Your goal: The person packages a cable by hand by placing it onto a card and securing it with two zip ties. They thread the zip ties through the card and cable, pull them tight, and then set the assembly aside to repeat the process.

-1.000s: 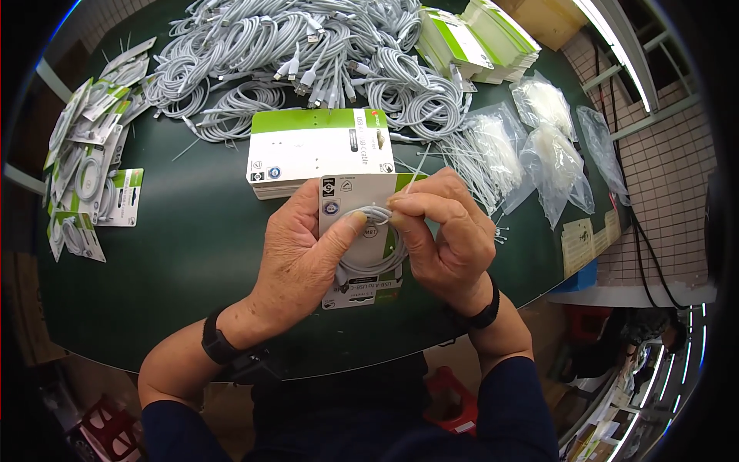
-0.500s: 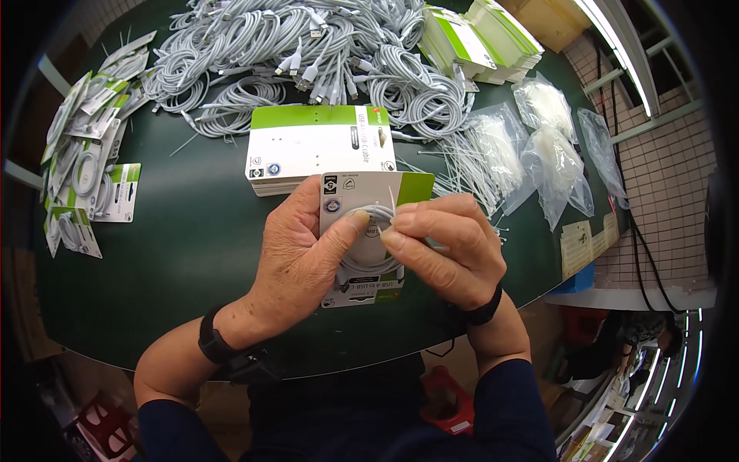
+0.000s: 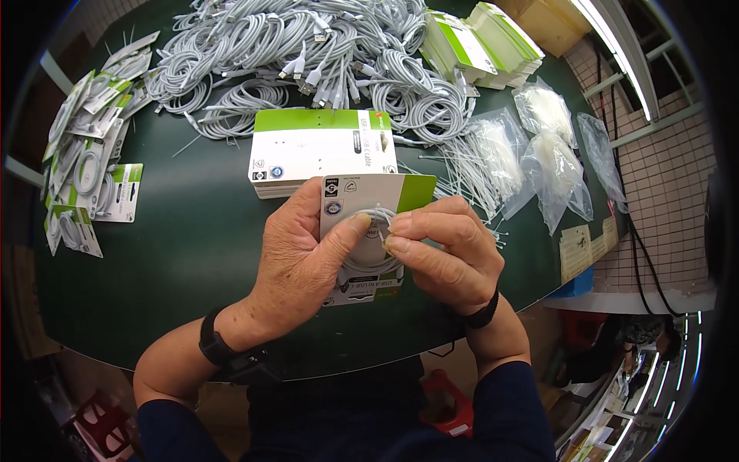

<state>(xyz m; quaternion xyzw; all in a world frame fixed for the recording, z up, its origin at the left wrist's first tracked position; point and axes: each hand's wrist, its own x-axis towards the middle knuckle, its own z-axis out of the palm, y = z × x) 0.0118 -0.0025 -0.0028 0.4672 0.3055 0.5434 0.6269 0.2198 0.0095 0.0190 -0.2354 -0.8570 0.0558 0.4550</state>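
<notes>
My left hand [image 3: 291,262] is closed around the left edge of a white and green packaging card [image 3: 373,188], its thumb pressing a coiled white cable [image 3: 368,269] against the card's face. At the coil's upper right, my right hand [image 3: 454,250] pinches a thin white cable tie [image 3: 382,236] between thumb and forefinger. The tie loops at the cable; how far it passes through the card is hidden by my fingers. Just beyond both hands lies a stack of similar cards [image 3: 308,158].
A big heap of coiled white cables [image 3: 262,54] covers the far side of the green table [image 3: 177,285]. Carded cables [image 3: 88,173] pile up at the left. More card stacks [image 3: 500,46] stand far right, with loose cable ties [image 3: 462,173] and plastic bags of ties [image 3: 554,165] nearer.
The right fingers have shifted slightly with the tie. Its upright free end, which stuck up above the fingertips, now lies lower against the coil. My left hand holds the card much as before.
</notes>
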